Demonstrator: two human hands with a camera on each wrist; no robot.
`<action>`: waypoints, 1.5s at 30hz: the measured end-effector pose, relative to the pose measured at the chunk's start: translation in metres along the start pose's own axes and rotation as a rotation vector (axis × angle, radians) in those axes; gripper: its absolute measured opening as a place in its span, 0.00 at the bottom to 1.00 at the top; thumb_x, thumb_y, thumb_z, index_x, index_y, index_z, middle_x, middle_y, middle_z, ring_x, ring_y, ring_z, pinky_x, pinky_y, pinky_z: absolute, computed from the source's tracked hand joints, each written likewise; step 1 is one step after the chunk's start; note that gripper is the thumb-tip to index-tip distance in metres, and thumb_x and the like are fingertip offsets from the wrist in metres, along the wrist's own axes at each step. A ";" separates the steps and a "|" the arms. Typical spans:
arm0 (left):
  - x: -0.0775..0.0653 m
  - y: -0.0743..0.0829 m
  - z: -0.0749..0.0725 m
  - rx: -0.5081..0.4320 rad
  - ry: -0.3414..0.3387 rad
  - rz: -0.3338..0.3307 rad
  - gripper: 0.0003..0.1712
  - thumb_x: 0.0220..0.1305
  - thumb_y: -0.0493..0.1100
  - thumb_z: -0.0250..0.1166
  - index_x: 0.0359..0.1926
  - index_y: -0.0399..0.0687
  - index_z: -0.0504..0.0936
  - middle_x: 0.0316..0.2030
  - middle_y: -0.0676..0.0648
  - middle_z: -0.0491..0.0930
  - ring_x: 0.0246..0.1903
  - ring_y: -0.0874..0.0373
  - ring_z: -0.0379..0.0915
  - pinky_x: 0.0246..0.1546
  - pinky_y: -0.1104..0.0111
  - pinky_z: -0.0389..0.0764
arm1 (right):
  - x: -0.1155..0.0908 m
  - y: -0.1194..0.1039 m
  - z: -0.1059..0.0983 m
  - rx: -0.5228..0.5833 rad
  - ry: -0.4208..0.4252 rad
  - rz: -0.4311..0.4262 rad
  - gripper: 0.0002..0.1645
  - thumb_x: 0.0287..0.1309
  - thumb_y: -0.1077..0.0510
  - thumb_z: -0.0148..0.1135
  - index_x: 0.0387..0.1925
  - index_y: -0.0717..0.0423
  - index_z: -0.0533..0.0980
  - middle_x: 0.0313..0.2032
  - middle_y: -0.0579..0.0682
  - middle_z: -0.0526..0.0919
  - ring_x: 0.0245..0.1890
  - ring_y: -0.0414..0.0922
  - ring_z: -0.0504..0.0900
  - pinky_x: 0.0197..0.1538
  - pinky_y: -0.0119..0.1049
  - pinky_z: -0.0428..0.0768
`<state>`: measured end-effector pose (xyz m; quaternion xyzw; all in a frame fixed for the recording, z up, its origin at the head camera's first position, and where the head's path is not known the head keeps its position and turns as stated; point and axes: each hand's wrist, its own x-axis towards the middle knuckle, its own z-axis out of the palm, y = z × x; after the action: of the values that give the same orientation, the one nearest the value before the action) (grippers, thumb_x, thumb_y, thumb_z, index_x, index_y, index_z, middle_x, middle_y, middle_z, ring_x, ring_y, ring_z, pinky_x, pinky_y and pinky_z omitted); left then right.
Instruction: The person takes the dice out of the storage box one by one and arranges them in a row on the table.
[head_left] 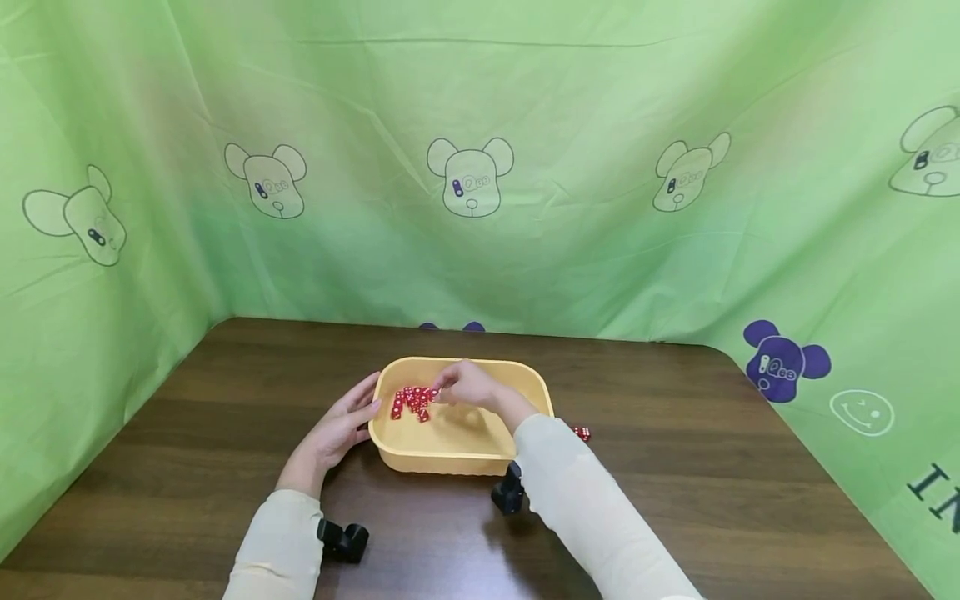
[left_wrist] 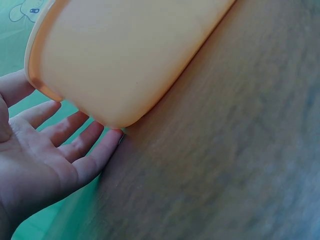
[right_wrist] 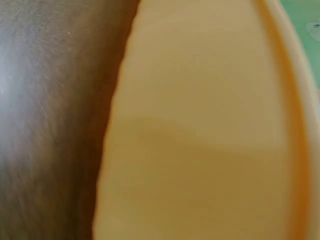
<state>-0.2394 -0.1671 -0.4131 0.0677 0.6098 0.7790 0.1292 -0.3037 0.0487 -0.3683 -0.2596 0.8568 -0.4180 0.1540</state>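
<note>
A pale yellow plastic tub (head_left: 450, 462) stands on the table. Red dice with white spots (head_left: 412, 398) lie clustered on its floor towards the left end. My left hand (head_left: 341, 429) holds the tub's left end, thumb at the rim and fingers against the outer wall; the left wrist view shows these fingers (left_wrist: 90, 162) spread along it. Inside the tub, my right hand (head_left: 467, 385) reaches in from the right, its bent fingers pinching a die at the right edge of the cluster. The right wrist view shows only the tub's outer wall (right_wrist: 200, 100), not the hand.
More red dice (head_left: 582, 433) lie on the brown wooden table (head_left: 720, 483) just right of the tub, partly hidden by the right sleeve. Black wrist-camera mounts (head_left: 343, 542) hang at both wrists. A green printed cloth (head_left: 562, 250) hangs behind and along both sides.
</note>
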 end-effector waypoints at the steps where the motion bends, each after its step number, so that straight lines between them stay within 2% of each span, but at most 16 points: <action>1: 0.000 0.000 0.000 0.006 -0.006 0.003 0.31 0.64 0.34 0.44 0.66 0.46 0.43 0.63 0.38 0.43 0.57 0.43 0.49 0.41 0.61 0.68 | -0.001 0.000 -0.003 0.008 0.000 -0.015 0.09 0.43 0.70 0.58 0.31 0.69 0.77 0.24 0.51 0.78 0.22 0.39 0.73 0.32 0.37 0.74; 6: 0.000 -0.002 0.001 -0.005 0.006 -0.005 0.31 0.64 0.35 0.45 0.66 0.47 0.45 0.63 0.40 0.45 0.57 0.44 0.50 0.41 0.60 0.68 | -0.010 -0.002 -0.021 0.038 0.016 -0.042 0.07 0.46 0.68 0.59 0.30 0.68 0.77 0.25 0.51 0.80 0.23 0.39 0.74 0.35 0.44 0.73; 12: 0.001 -0.002 0.000 -0.006 0.004 -0.002 0.31 0.64 0.34 0.45 0.66 0.47 0.45 0.63 0.39 0.44 0.57 0.44 0.49 0.42 0.60 0.68 | -0.026 -0.004 -0.045 0.052 0.042 -0.069 0.08 0.47 0.67 0.59 0.32 0.69 0.77 0.28 0.54 0.80 0.28 0.47 0.76 0.36 0.45 0.73; 16: 0.000 -0.001 -0.001 -0.006 0.008 -0.001 0.31 0.64 0.34 0.45 0.66 0.47 0.45 0.63 0.39 0.44 0.58 0.44 0.49 0.43 0.58 0.67 | -0.037 -0.002 -0.058 0.047 0.053 -0.077 0.08 0.48 0.66 0.59 0.32 0.67 0.77 0.29 0.56 0.80 0.29 0.48 0.76 0.37 0.45 0.73; 21: 0.000 -0.002 -0.001 -0.011 0.007 -0.002 0.31 0.64 0.34 0.45 0.66 0.47 0.45 0.64 0.40 0.43 0.58 0.44 0.48 0.43 0.58 0.67 | -0.053 0.003 -0.071 0.089 0.079 -0.080 0.08 0.47 0.67 0.58 0.32 0.67 0.76 0.30 0.62 0.79 0.32 0.55 0.75 0.38 0.49 0.72; 24: 0.001 -0.002 -0.002 -0.016 0.004 -0.002 0.31 0.64 0.34 0.45 0.66 0.47 0.45 0.63 0.39 0.43 0.57 0.43 0.48 0.43 0.58 0.67 | -0.063 0.008 -0.079 0.111 0.098 -0.071 0.08 0.47 0.67 0.57 0.32 0.68 0.76 0.31 0.62 0.79 0.31 0.54 0.75 0.38 0.51 0.71; 29: 0.001 -0.003 -0.001 -0.020 0.002 0.004 0.31 0.64 0.34 0.44 0.66 0.47 0.45 0.63 0.39 0.43 0.57 0.42 0.48 0.43 0.59 0.68 | -0.079 0.019 -0.093 0.125 0.125 -0.070 0.10 0.47 0.66 0.58 0.33 0.70 0.75 0.29 0.56 0.79 0.31 0.50 0.75 0.38 0.46 0.72; 34: 0.001 -0.004 -0.001 -0.013 -0.002 0.005 0.32 0.64 0.34 0.45 0.66 0.47 0.45 0.63 0.39 0.43 0.58 0.43 0.48 0.42 0.59 0.68 | -0.095 0.034 -0.105 0.122 0.150 -0.068 0.11 0.48 0.67 0.57 0.34 0.72 0.74 0.29 0.58 0.79 0.30 0.46 0.77 0.36 0.39 0.74; 41: 0.001 -0.003 -0.002 -0.022 -0.002 0.008 0.31 0.64 0.34 0.45 0.66 0.47 0.45 0.63 0.39 0.43 0.58 0.42 0.47 0.43 0.58 0.67 | -0.117 0.056 -0.119 0.121 0.175 -0.053 0.13 0.48 0.68 0.57 0.35 0.76 0.72 0.31 0.62 0.78 0.30 0.43 0.77 0.36 0.40 0.74; 45: 0.000 -0.003 -0.002 -0.018 0.002 0.001 0.31 0.64 0.34 0.45 0.66 0.47 0.45 0.63 0.39 0.43 0.58 0.42 0.48 0.42 0.59 0.68 | -0.129 0.072 -0.122 0.113 0.163 -0.030 0.13 0.48 0.68 0.56 0.35 0.76 0.72 0.30 0.60 0.79 0.31 0.43 0.77 0.35 0.36 0.74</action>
<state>-0.2398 -0.1678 -0.4166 0.0661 0.6027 0.7847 0.1290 -0.2793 0.2375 -0.3461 -0.2284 0.8376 -0.4877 0.0920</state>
